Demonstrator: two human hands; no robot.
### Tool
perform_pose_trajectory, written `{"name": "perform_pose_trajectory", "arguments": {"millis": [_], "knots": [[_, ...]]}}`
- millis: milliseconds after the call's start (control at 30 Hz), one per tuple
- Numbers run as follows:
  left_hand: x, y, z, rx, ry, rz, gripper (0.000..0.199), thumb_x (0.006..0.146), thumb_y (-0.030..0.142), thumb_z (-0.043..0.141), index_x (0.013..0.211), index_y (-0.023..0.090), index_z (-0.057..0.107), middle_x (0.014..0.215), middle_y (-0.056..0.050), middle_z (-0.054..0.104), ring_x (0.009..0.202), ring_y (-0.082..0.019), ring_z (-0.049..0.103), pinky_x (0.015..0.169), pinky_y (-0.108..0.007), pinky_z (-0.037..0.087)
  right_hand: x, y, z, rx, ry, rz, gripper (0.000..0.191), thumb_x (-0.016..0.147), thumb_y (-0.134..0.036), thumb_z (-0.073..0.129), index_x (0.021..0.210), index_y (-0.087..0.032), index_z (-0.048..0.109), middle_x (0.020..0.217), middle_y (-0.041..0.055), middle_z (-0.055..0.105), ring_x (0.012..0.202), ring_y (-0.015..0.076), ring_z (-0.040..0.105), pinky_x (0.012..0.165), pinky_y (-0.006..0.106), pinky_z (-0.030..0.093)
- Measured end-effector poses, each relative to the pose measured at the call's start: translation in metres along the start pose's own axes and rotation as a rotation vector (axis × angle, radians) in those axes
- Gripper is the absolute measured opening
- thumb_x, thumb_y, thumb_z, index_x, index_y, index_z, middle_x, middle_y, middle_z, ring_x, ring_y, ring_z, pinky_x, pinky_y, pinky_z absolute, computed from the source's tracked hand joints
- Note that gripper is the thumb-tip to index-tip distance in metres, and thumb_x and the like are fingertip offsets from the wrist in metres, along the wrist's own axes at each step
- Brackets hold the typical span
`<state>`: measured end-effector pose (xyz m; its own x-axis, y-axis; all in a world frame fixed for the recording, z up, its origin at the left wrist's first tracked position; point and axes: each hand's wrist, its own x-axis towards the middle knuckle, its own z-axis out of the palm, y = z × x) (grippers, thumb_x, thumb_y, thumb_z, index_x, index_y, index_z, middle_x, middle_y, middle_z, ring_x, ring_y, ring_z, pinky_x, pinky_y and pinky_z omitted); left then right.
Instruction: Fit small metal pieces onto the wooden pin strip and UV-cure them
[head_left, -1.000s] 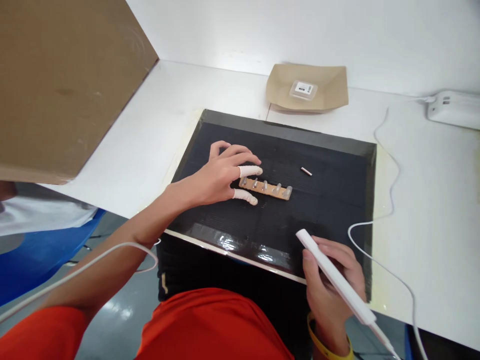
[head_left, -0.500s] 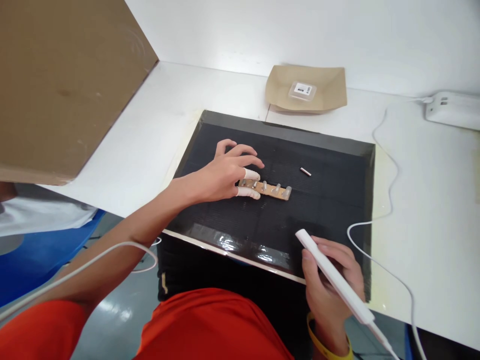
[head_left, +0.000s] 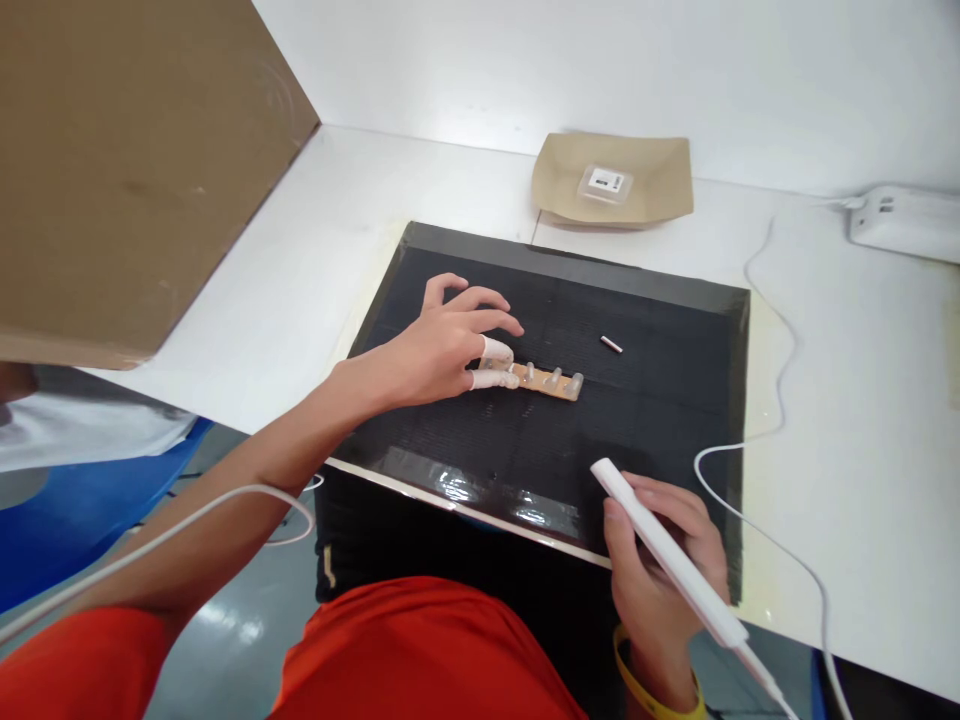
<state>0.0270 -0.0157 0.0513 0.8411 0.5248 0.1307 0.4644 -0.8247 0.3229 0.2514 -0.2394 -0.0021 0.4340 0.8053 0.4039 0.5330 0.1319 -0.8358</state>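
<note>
Gripping a white, wand-like tool [head_left: 661,545] in the right hand [head_left: 658,608], a person in an orange-red shirt [head_left: 427,650] works at a white desk [head_left: 862,400]. The tool slants over the near right part of a black mat [head_left: 645,410], its cord [head_left: 763,676] running off below. Across the mat, the left hand [head_left: 450,350] reaches over a narrow tan strip [head_left: 541,381] that lies near the middle, set with a row of clear pegs [head_left: 574,385]. Thumb and forefinger, both in white covers [head_left: 489,380], nearly meet at the strip's left end, with three pegs showing beyond them; whether they pinch anything cannot be told from here. To the strip's right and farther back lies a small white stick [head_left: 611,344]. Behind the mat, a brown paper tray [head_left: 664,180] holds a labelled clear box [head_left: 604,184].
</note>
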Motion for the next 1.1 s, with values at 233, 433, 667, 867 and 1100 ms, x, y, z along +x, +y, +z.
{"name": "perform_pose_trajectory", "arguments": {"millis": [233,433,667,867,1100], "knots": [[-0.0011,0.0011,0.0052,0.016,-0.040,-0.027,0.035,0.091,0.050,0.081,0.110,0.021,0.079,0.140,-0.011,0.072,0.141,-0.036,0.053,0.119,-0.057,0.022,0.0004,-0.0011,0.0011,0.015,0.001,-0.006,0.028,0.082,-0.008,0.080,0.103,-0.021,0.067,0.101,0.0049,0.076,0.094,0.0187,0.074,0.082,0.035,0.062],[0.0021,0.0006,0.0076,0.069,-0.156,-0.020,0.041,0.092,0.046,0.080,0.124,0.021,0.074,0.149,-0.015,0.065,0.145,-0.040,0.046,0.116,-0.060,0.021,0.0014,-0.0012,0.0007,0.009,-0.010,-0.021,0.028,0.083,-0.007,0.079,0.104,-0.021,0.067,0.102,0.0044,0.075,0.094,0.0169,0.074,0.083,0.032,0.062],[0.0072,-0.0020,0.0071,0.053,-0.216,0.000,0.025,0.097,0.034,0.072,0.120,0.024,0.076,0.144,-0.011,0.068,0.140,-0.034,0.050,0.116,-0.056,0.022,0.0006,-0.0014,-0.0007,0.013,-0.016,-0.019,0.028,0.083,-0.007,0.079,0.104,-0.021,0.067,0.102,0.0041,0.075,0.095,0.0162,0.074,0.084,0.031,0.062],[0.0079,-0.0044,0.0075,0.063,-0.185,0.005,0.016,0.096,0.025,0.072,0.111,0.023,0.079,0.142,-0.010,0.070,0.140,-0.033,0.051,0.116,-0.055,0.023,0.0012,-0.0009,0.0003,0.010,-0.013,-0.012,0.027,0.083,-0.008,0.079,0.103,-0.022,0.067,0.101,0.0035,0.075,0.094,0.0167,0.074,0.082,0.032,0.062],[0.0057,-0.0069,0.0092,0.041,-0.082,0.025,0.011,0.093,0.031,0.079,0.098,0.022,0.078,0.134,-0.009,0.074,0.136,-0.031,0.056,0.117,-0.055,0.022,-0.0008,0.0007,0.0004,0.007,-0.012,0.001,0.027,0.084,-0.010,0.079,0.104,-0.023,0.067,0.102,0.0046,0.076,0.094,0.0195,0.074,0.081,0.036,0.063]]}}
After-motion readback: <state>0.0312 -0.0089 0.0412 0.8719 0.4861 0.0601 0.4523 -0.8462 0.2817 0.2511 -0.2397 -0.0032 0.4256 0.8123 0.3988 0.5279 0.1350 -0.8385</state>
